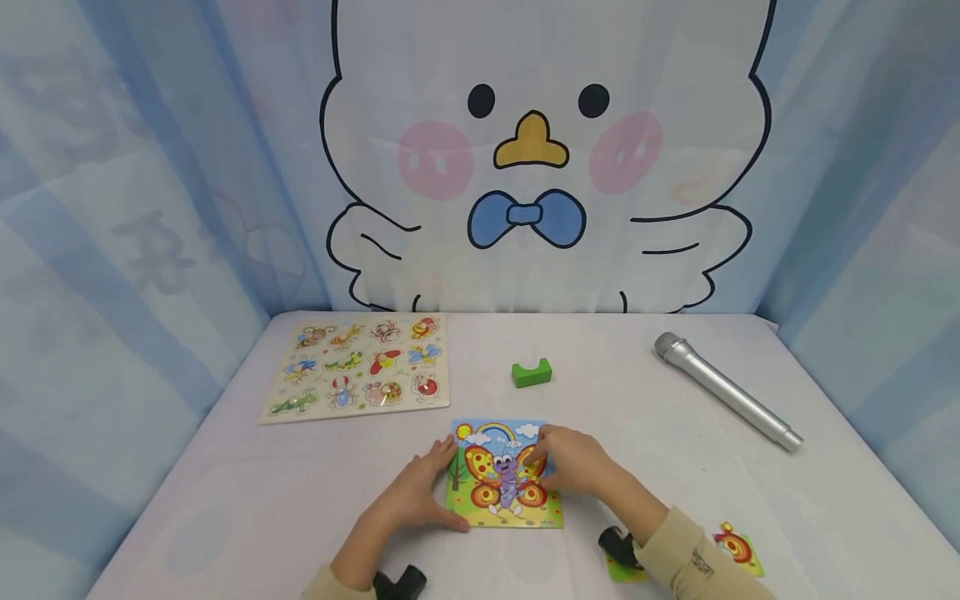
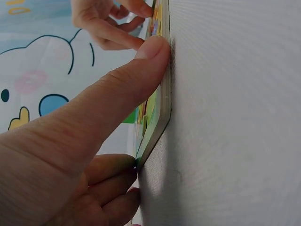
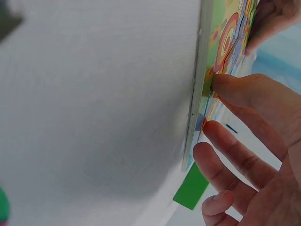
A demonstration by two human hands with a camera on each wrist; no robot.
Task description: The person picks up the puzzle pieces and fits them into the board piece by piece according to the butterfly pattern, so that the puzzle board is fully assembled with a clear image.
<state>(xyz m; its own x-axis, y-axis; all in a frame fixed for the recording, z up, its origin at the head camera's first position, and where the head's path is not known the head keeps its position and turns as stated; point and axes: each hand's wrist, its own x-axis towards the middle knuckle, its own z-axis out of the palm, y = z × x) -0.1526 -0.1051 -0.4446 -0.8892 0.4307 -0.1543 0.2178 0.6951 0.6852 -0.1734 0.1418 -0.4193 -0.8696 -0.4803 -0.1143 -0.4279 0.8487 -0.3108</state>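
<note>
A square butterfly puzzle board (image 1: 502,517) lies flat on the table, its picture mostly filled. My left hand (image 1: 416,493) steadies its left side: the thumb touches the front edge and the fairly straight fingers lie along the left edge, as the left wrist view shows. Over the board's right side, my right hand (image 1: 579,462) has its thumb and index finger together on the upper right wing piece (image 1: 534,473). In the right wrist view the thumb (image 3: 225,84) covers much of that contact, and the other fingers are loosely bent.
Two loose puzzle pieces lie near the right forearm: one green (image 1: 626,573), partly covered by a black wrist camera, the other with an orange spiral (image 1: 737,548). Farther back are an insect puzzle board (image 1: 360,404), a green notched block (image 1: 532,375) and a silver microphone (image 1: 727,392).
</note>
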